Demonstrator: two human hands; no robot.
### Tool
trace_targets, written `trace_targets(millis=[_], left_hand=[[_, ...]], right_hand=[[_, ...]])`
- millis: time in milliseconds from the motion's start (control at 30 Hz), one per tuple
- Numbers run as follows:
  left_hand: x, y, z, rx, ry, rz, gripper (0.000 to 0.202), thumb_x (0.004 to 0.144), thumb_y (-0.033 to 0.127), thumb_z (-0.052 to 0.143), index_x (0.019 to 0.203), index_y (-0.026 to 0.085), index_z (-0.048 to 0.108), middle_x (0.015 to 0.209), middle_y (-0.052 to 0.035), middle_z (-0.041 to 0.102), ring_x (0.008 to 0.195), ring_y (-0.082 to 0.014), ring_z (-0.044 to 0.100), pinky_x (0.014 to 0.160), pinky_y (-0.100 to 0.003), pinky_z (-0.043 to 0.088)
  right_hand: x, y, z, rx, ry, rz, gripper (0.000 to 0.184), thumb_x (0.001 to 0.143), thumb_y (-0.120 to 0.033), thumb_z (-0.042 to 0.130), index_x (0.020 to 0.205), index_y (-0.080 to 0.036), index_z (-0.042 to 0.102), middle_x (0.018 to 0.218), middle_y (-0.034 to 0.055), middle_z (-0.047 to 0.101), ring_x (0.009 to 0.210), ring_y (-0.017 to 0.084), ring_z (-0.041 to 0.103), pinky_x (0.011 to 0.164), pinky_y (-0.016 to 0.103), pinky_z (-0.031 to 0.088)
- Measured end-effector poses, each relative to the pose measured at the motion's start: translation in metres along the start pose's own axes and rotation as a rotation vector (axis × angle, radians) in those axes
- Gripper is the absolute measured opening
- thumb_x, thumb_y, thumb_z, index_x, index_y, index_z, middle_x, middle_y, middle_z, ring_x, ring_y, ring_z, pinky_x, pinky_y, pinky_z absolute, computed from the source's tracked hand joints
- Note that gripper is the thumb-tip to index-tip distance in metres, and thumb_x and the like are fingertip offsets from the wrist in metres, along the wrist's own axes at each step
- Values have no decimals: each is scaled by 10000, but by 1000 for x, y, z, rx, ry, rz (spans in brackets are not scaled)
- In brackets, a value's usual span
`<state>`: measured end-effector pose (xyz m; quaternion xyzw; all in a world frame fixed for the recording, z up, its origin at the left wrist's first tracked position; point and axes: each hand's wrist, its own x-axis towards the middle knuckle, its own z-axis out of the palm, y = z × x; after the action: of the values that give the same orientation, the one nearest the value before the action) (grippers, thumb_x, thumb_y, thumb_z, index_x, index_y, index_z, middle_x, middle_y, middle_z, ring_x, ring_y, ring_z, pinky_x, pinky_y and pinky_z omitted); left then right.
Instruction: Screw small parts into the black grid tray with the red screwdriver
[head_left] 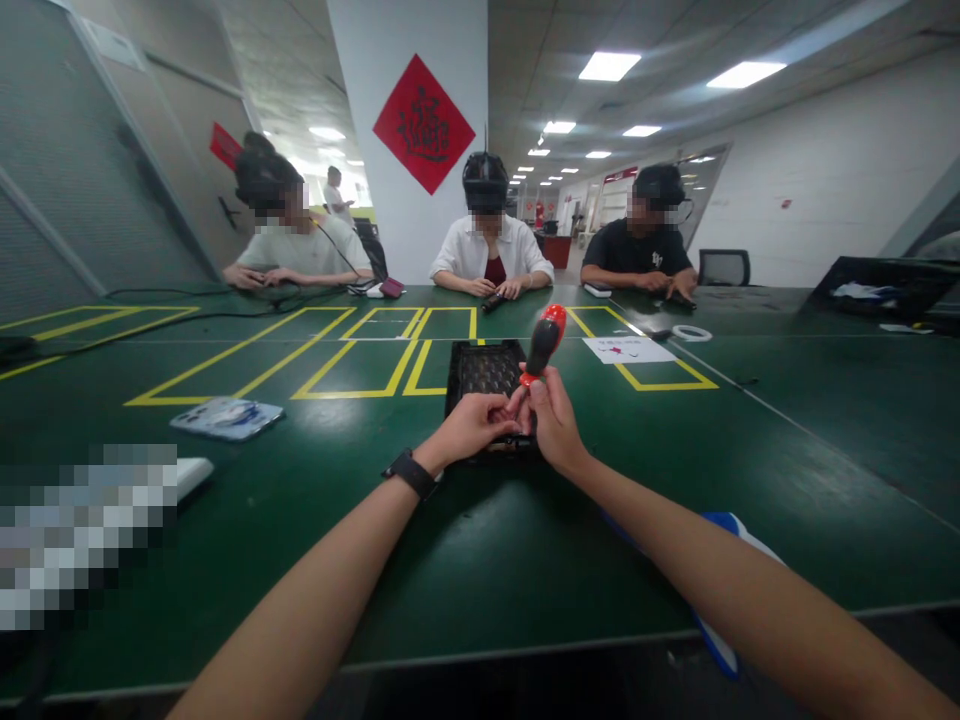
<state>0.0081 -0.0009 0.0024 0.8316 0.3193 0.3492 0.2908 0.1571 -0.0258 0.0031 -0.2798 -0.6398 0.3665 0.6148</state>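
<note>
A screwdriver (546, 345) with a black and red handle points up and slightly right in my right hand (556, 425), whose thumb and fingers close round its lower end. Its shaft and tip are hidden by my fingers. Beneath both hands lies a black rectangular case (487, 368) with a grid of small pockets inside. My left hand (474, 422), with a dark band on its wrist, is at the case's near edge. Its fingers are pinched together beside my right fingers, and what they hold, if anything, is too small to make out.
A phone (226, 417) lies left on the green table (300, 540), marked with yellow tape. A white paper (628, 350) and a tape roll (691, 333) are right. A blue and white item (739, 545) lies under my right forearm. Three people sit opposite.
</note>
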Motion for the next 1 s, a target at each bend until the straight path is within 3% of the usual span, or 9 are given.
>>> trace_targets(millis=[167,300,467,733,900,1000], left_hand=[[0,2,0,-51,-49,2,168,799,268,540,778,120,616,732,-22,640,685,-116,573,644,-214,428],[-1,5,1,-124,-20,-20,196,778,306,576,849,126,601,770,-31,644,696,-117,580,662,-224,449],[-1,1,3,4,12,-27,225,719,344,637,724,126,586,635,15,574,589,-94,504,565,-200,396],[-1,4,-2,112,-65,39,174,814,267,495,783,137,607,711,-4,612,672,-124,546,651,-226,414],[-6,30,9,413,68,154,192,849,277,445,973,177,552,958,-67,602,880,-185,544,799,-291,405],[-10,45,22,441,156,180,227,906,286,322,980,167,501,942,-78,585,838,-174,542,759,-279,399]], right_hand=[[1,0,0,-19,26,11,308,912,-406,332,1130,-215,436,731,-28,557,421,40,407,426,195,339],[0,-3,1,-20,92,-10,300,906,-415,343,1118,-221,429,711,-37,544,413,36,389,414,188,326],[-1,-3,3,-5,46,-25,300,892,-425,379,1109,-220,414,644,-56,512,395,39,377,392,182,307],[-2,-7,4,17,61,-41,267,899,-408,370,1082,-220,417,656,-52,497,414,38,366,403,178,303],[-7,-17,8,-44,163,-113,265,893,-421,369,1073,-237,429,744,-17,528,481,64,408,475,209,362],[-10,-29,12,-141,237,-174,251,873,-414,414,1035,-234,479,832,19,542,618,103,489,574,237,411]])
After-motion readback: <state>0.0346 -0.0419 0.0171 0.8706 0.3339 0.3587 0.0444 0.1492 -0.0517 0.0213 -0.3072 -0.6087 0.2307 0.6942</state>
